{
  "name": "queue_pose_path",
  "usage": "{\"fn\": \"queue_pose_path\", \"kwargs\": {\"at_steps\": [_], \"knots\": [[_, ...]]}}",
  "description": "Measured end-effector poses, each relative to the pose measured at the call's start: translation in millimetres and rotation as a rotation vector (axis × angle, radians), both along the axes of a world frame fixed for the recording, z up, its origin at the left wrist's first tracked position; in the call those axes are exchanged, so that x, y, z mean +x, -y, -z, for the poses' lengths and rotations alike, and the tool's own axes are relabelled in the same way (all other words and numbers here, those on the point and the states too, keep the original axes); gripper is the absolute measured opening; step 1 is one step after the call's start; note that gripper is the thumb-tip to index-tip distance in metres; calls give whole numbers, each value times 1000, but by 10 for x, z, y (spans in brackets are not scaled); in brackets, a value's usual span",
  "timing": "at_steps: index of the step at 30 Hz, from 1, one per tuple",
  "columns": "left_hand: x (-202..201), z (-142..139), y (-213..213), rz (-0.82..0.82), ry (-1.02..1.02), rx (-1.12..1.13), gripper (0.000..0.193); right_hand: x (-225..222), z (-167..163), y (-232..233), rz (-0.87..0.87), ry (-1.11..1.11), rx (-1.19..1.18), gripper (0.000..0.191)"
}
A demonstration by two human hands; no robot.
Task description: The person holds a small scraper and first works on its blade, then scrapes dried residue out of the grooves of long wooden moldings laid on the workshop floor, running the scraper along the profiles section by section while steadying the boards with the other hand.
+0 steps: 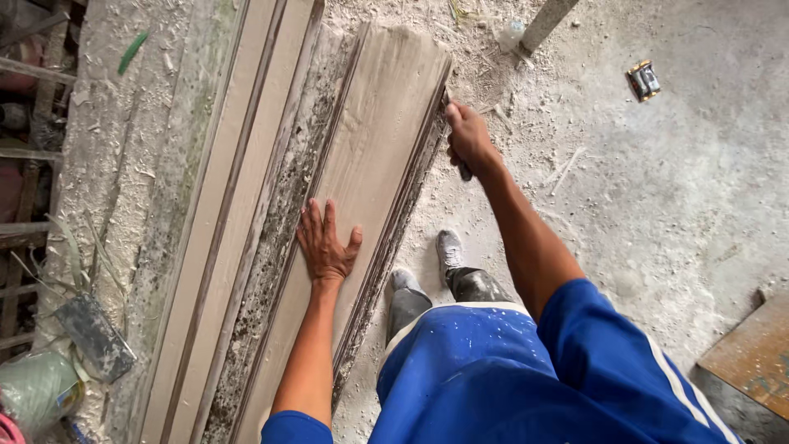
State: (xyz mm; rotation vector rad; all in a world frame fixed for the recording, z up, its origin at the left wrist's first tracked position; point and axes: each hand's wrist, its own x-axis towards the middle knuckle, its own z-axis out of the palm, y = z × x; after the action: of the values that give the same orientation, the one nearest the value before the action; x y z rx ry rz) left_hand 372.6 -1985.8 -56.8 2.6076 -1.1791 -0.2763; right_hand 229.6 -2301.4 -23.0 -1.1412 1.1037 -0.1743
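A pile of long grey wooden planks (246, 164) lies on a dusty surface. The top plank (378, 140) is pale and worn. My left hand (326, 245) lies flat on it, fingers spread, near its lower half. My right hand (468, 138) is closed on the right edge of the top plank, farther up, and a dark object pokes out under the fingers; I cannot tell what it is. Some planks beside the top one carry dark mould and dirt (283, 197).
Sawdust covers the concrete floor (657, 181). My feet (448, 251) stand beside the planks. A small packet (643, 80) lies on the floor at upper right, a clear plastic bottle (511, 34) near a wooden post (546, 23). A brown board (752, 353) sits lower right. Clutter fills the left edge.
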Motion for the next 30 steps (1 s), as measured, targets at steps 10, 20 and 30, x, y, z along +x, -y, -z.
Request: {"fn": "queue_pose_path", "kwargs": {"at_steps": [10, 20, 30], "knots": [[22, -56, 25, -12, 22, -53, 90, 201, -235, 605, -135, -149, -180, 51], [16, -159, 65, -15, 71, -89, 85, 172, -280, 271, -138, -316, -83, 49], [48, -105, 17, -24, 49, -64, 86, 94, 276, -81, 280, 84, -49, 53]]}}
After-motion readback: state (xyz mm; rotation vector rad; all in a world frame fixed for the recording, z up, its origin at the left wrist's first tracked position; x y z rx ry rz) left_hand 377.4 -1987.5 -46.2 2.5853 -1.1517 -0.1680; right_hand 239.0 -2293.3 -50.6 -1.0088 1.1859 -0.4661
